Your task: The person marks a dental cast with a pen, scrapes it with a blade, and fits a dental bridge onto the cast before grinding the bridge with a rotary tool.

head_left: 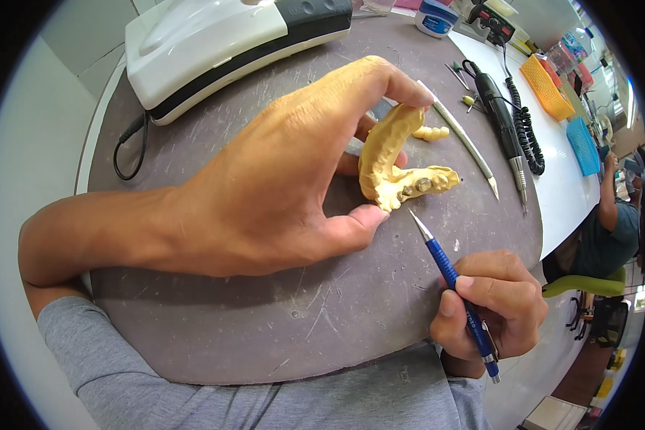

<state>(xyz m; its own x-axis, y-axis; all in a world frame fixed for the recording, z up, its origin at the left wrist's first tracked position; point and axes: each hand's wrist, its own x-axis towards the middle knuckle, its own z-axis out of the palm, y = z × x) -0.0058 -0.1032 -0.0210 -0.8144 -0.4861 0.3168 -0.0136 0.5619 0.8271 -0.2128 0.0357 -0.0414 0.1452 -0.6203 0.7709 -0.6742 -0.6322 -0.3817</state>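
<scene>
Clock face centred on cast. Prob. at a check-or-mark step: holding yellow dental cast (382, 154) tilted up in L hand (287, 165), thumb at approx. 6 o'c edge, index fingertip at approx. 1 o'c, other fingers partly hidden behind; can't tell if touching mat or lifted. Gripping blue mech. pencil (451, 272) in R hand (505, 297) at 5 o'c, pen-style, metal tip nr cast's lower edge, apart from it. Dark metallic crowns (423, 185) along arch's lower arm, at 4 o'c. For next move, prob. needed: firm L grip, cast angled to bare the spot, light tip pressure; plaster-like, so maybe prone to chipping.

Surface: scratched grey-brown mat (265, 322). On it, nr cast at 2 o'c, short tooth strip (431, 133); farther out, pale-handled knife (469, 140), then black rotary handpiece (503, 118) w/ coiled cord (527, 129). At 10 o'c, white-and-black benchtop unit (215, 57). At 12–1, blue-and-white jar (435, 20).

Room: white worktop (552, 188) beyond mat, w/ orange basket (548, 89) at 2 o'c, turquoise basket (584, 147) nr 3. In bkgd at 3–4, co-worker (618, 226) in dark teal top; lime-green chair (588, 286) at 4.
</scene>
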